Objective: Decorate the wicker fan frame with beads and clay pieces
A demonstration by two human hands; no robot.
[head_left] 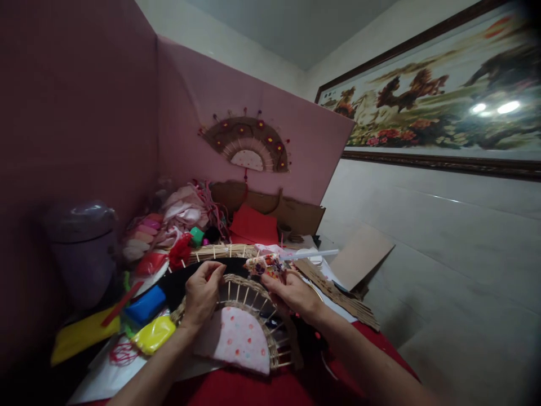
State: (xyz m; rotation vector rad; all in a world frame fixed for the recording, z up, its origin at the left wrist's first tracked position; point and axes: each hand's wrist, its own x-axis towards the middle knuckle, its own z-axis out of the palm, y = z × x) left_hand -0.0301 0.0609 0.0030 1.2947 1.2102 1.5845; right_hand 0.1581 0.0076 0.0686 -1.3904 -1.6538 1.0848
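Head view: patterned glue gun [267, 264] is being gripped by closed right hand [298, 293], above woven fan [243, 338] on desk [220, 389]. Left hand [202, 293] is being held pinched, contents unclear. Gluing is apparently being done; steady aim is being called for.

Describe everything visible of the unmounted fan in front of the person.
The fan has a pale semicircular panel with reddish dots, apparently fabric-covered. Thin, light sticks radiate from its curved edge, crossed by woven tan bands that look like straw or cord. It lies with its straight edge towards the person, the panel unevenly shadowed. The left hand and forearm cover part of its left side; the right hand is over its upper right. Whether either touches it is unclear.
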